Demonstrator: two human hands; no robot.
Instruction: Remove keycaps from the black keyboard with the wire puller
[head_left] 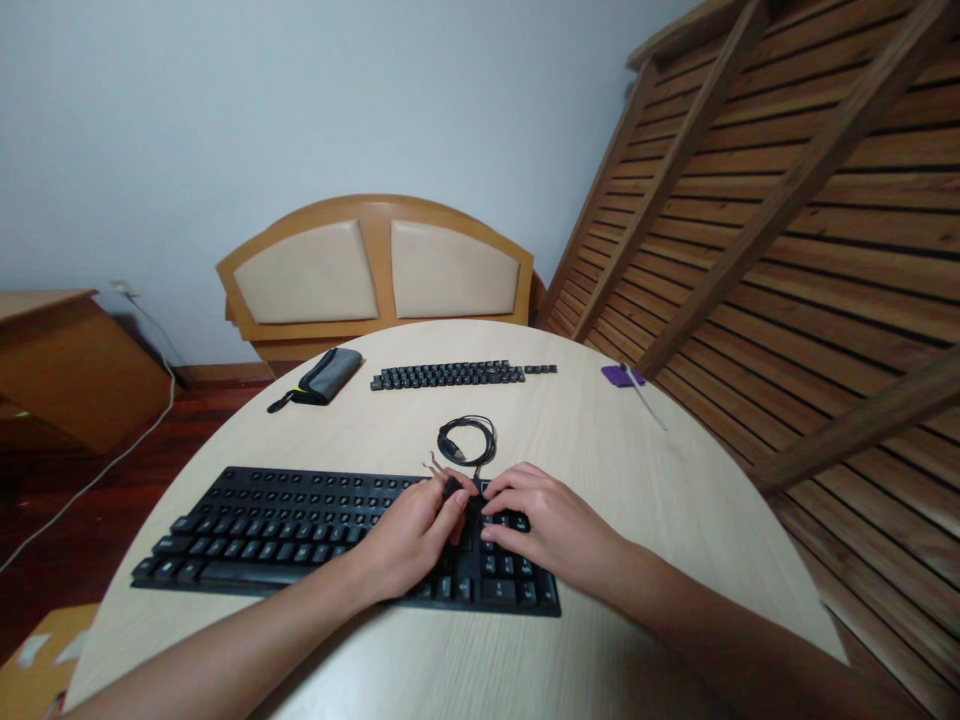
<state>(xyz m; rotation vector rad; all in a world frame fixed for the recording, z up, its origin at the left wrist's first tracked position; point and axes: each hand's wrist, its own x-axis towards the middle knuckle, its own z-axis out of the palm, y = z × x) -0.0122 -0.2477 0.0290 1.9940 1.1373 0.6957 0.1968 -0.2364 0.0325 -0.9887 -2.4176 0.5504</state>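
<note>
A black keyboard [259,573] lies across the near side of the table; its upper-left rows show bare switches, while its lower rows and part of the number pad carry keycaps. My left hand [416,530] is closed over the right part of the keyboard around a keycap puller [433,464], whose thin wire prongs stick up past the fingers. A small dark piece [452,487] shows at those fingertips; I cannot tell if it is a keycap. Over the number pad rests my right hand [544,510], its curved fingers and thumb apart, touching the keys. A coiled black cable [491,440] lies behind the keyboard.
Loose keycaps [450,375] stand in rows towards the table's far side. Left of them lies a grey pouch [330,377]; at the right, a purple cloth [622,375] with a thin white brush-like stick [649,403]. A wooden slatted frame [750,270] leans close on the right.
</note>
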